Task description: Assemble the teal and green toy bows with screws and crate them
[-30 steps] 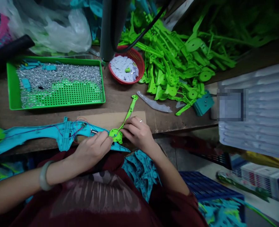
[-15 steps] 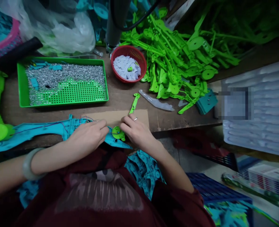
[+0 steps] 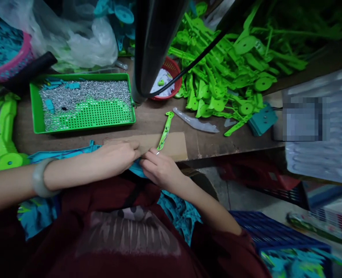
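My left hand (image 3: pixel 120 154) is closed, its fingertips pinched together above a long blue plastic part (image 3: pixel 66 151) on the table's front edge. What it pinches is hidden. Close beside it, my right hand (image 3: pixel 161 168) has its fingers curled in over the right end of the blue part. I cannot make out what sits between those fingers. A narrow bright green plastic arm (image 3: pixel 165 129) with a thin wire along it lies on a piece of cardboard (image 3: pixel 178 144), its lower end by my right fingers.
Behind stands a green tray (image 3: pixel 84 129) of small metal screws. A dark column (image 3: pixel 153 50) with a black cable partly hides a red basket (image 3: pixel 175 73). Green parts (image 3: pixel 217 73) are heaped at the back right. A clear plastic blade-shaped piece (image 3: pixel 195 121) lies nearby.
My hands have come closer together, and the round green piece between them is now hidden. The dark column reaches lower, in front of the red basket. The view has shifted slightly.
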Demonstrator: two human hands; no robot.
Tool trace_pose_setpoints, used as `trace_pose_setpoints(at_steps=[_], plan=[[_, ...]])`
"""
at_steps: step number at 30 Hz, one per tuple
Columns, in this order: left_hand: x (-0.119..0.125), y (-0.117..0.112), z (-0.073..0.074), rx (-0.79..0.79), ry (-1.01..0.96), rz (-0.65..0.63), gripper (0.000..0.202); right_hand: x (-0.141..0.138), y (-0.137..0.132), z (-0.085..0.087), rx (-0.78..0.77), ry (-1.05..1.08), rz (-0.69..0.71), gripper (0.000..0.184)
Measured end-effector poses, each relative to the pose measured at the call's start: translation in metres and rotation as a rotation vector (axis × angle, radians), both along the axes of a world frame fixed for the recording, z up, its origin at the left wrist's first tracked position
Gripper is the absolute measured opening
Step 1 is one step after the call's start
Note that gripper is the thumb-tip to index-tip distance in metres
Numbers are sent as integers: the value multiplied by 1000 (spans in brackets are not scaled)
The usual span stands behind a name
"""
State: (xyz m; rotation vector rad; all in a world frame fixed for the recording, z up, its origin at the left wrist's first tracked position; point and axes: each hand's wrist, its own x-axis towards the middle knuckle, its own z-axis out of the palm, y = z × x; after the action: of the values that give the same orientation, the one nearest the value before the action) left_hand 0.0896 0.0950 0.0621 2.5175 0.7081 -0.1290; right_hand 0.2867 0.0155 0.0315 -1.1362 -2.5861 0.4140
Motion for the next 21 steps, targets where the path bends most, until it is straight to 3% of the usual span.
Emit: trace_pose_setpoints(at_steps=[5,8,12,16,21], plan=[[-6,15,18,55,178,-210,19,-5,1,-2,-22,5,-65,18],[-7,20,13,70,174,-264,18,-12,-1,-2,67,-47,-142,21],[-7,30,2,-68,84,-284,11,-21,-3,-4,142,-65,-227,23],[-7,37,5,-190,-33,-311,12,-23,-5,-6,154,-72,-229,19],[-1,37,4,-152,-50,-332,11,-23,-9,-8,184,-98,-187,8]])
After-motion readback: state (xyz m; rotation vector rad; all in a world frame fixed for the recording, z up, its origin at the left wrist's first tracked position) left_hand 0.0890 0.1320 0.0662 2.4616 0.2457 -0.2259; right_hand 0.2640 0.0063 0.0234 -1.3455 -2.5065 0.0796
